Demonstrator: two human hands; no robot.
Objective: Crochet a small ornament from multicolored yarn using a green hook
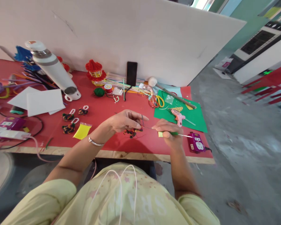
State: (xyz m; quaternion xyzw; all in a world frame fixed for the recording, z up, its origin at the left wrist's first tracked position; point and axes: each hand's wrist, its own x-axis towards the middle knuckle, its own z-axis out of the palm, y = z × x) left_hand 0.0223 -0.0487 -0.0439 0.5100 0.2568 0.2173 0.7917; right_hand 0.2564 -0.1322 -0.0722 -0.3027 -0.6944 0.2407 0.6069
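Note:
My left hand [127,121] pinches a small dark, red and orange yarn piece [132,133], which hangs below its fingers over the red table. A dark strand loops around its index finger. My right hand [166,129] is closed on a thin hook with a green handle [174,133]. The hook's tip points left, close to the left fingertips and the yarn. Whether the tip touches the yarn is too small to tell. Three similar yarn pieces with white bead loops, one of them a yarn piece [68,128], lie on the left beside a yellow packet [82,131].
A white flask [53,68], white cards [45,101] and a purple power strip [7,126] are at left. Behind stand a phone [131,73] and a red ornament [95,72]. A pink glue gun [178,117] and scissors [159,101] lie right, near another power block [196,142].

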